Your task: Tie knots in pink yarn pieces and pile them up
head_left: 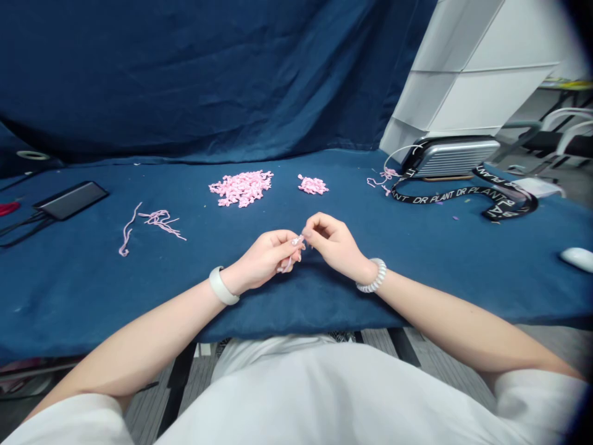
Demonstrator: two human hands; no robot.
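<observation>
Above the front part of the blue-covered table, my two hands meet at the fingertips. My left hand (266,256) is closed in a pinch on a piece of pink yarn (288,264), and a strand hangs below its fingers. Thumb and forefinger of my right hand (337,246) press together at the upper end of that same small piece. The fingers cover most of the yarn, so its exact shape is hidden. Beyond the hands lie a larger pile of small knotted pink yarn pieces (241,188) and a smaller pile (312,185).
Loose pink strands (162,221) lie to the left, near a black rectangular device (70,199) with cables. To the right are a silver ribbed case (456,157), a black lettered strap (440,196) and a white mouse (577,258). A blue cloth (208,74) hangs behind.
</observation>
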